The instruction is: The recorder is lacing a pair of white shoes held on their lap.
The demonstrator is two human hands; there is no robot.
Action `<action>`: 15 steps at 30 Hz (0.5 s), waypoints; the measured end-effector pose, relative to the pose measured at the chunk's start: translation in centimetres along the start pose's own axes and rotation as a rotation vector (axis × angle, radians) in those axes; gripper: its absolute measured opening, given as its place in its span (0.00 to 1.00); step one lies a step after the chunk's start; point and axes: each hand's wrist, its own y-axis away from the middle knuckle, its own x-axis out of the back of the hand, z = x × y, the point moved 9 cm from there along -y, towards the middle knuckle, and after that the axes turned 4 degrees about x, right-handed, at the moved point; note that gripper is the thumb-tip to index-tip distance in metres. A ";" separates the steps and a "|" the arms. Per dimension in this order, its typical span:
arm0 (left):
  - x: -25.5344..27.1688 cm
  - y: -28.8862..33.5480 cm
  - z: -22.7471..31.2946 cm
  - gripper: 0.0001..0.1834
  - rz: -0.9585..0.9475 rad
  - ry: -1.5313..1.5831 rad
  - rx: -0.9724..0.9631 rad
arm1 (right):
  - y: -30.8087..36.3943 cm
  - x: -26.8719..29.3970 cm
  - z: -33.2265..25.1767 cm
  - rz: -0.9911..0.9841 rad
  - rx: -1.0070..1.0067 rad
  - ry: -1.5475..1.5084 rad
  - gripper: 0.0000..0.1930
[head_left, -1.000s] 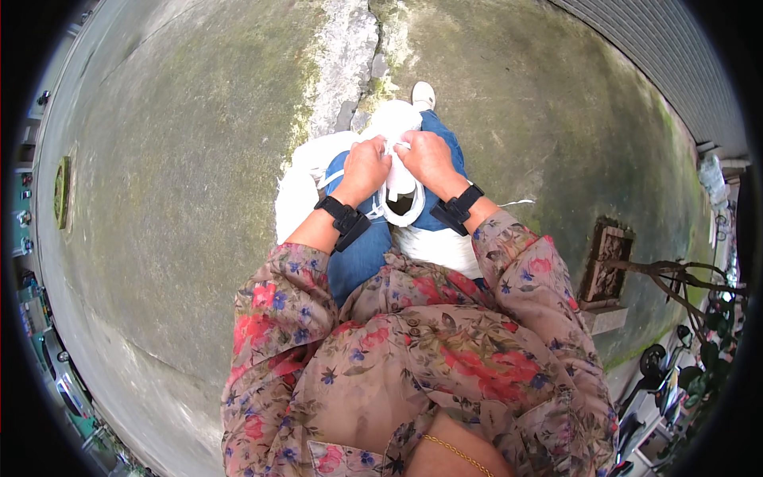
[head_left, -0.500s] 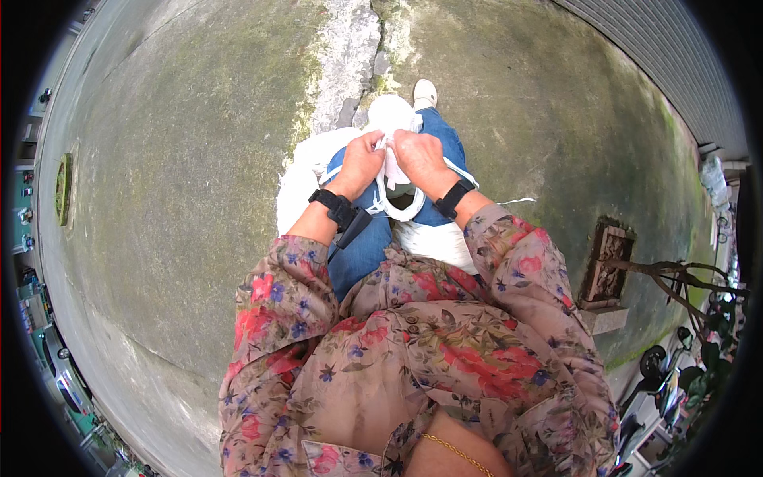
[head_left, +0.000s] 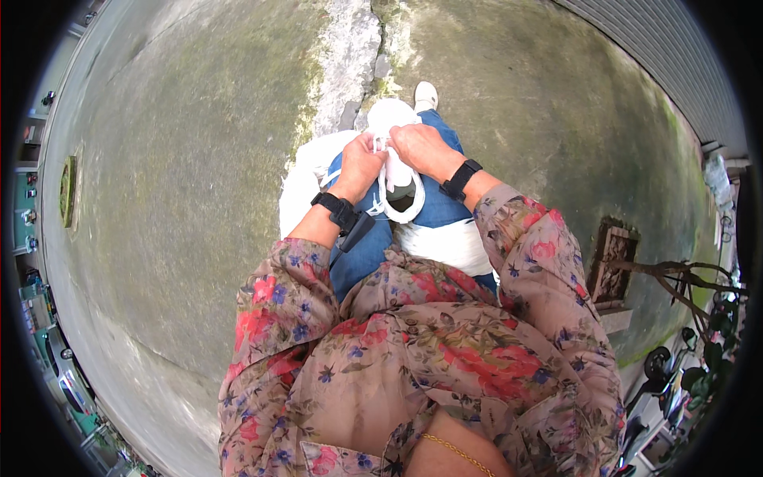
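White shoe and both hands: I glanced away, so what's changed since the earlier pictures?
The right hand shifted: its black wristband moved forward, away from the body. Any grip change is unclear. The left hand stayed at the white shoe, which stayed over the blue jeans.

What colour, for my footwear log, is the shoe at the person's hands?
White; the shoe shows best in the head view, the only one.

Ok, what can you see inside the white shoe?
The white shoe shows a dark hollow and a grey-green patch at its opening, below the pale tongue. Its toe end is closed over, so nothing inside there can be seen.
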 end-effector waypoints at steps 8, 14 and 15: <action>0.2 0.9 1.6 0.15 0.120 -0.280 -0.049 | 0.5 0.2 0.4 0.051 -0.119 -0.055 0.08; 0.3 0.6 1.3 0.14 0.148 -0.310 -0.157 | -0.4 0.1 -0.3 0.061 0.051 -0.017 0.06; 0.4 0.6 1.3 0.14 0.179 -0.309 -0.182 | -0.4 0.1 -0.4 0.074 0.084 0.004 0.06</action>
